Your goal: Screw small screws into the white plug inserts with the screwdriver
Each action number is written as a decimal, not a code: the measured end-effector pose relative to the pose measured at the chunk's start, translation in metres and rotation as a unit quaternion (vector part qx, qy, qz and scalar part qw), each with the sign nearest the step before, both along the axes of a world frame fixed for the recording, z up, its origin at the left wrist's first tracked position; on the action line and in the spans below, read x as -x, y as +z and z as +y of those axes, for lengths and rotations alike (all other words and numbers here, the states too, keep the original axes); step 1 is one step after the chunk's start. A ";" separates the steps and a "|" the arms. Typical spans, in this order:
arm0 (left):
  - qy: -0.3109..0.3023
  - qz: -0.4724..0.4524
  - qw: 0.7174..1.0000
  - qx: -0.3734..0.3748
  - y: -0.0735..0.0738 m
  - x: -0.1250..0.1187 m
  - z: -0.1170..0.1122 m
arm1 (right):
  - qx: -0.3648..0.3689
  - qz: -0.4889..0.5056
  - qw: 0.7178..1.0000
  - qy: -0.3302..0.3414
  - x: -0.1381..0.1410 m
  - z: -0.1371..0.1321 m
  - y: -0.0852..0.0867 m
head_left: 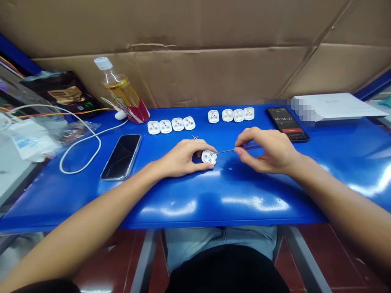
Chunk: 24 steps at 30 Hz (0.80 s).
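Observation:
My left hand (186,158) is closed on a small white plug housing (209,157), thumb and fingers around its sides. Several metal contacts show inside the housing, its open face turned up towards me. A thin screwdriver (226,151) is pinched in my right hand (269,149), and its metal shaft points left. The tip meets the right edge of the housing near a contact; whether it touches the metal I cannot tell. Part of the handle is hidden behind the fingers. Farther back, similar white housings lie in a left group (165,126) and a right group (238,115).
A phone (121,157) lies left on the blue table (195,209), with a white cable (99,142) looped beside it. A bottle (126,95) leans at the back left. At the back right are a phone showing a timer (287,124) and a white box (336,106). Cardboard (214,73) stands behind.

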<state>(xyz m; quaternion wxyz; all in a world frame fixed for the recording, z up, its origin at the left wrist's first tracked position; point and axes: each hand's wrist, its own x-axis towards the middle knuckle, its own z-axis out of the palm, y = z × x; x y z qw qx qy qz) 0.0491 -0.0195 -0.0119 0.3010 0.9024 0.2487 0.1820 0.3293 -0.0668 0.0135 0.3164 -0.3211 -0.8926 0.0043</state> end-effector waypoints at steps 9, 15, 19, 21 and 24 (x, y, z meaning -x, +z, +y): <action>0.001 -0.004 1.000 -0.001 -0.001 -0.001 0.000 | -0.014 0.006 0.999 -0.051 0.003 -0.003 -0.003; 0.002 -0.007 1.000 -0.002 -0.001 -0.001 0.000 | -0.029 0.001 0.996 -0.079 0.005 -0.005 -0.002; 0.007 -0.007 1.000 -0.005 -0.003 -0.001 0.000 | 0.037 -0.012 0.998 -0.039 0.005 -0.007 0.003; 0.002 -0.010 1.000 -0.005 -0.005 -0.002 0.000 | 0.067 -0.028 0.996 -0.043 0.006 -0.009 0.008; -0.004 -0.016 1.000 -0.004 -0.006 -0.004 -0.001 | 0.065 -0.039 0.994 -0.083 0.011 -0.009 0.013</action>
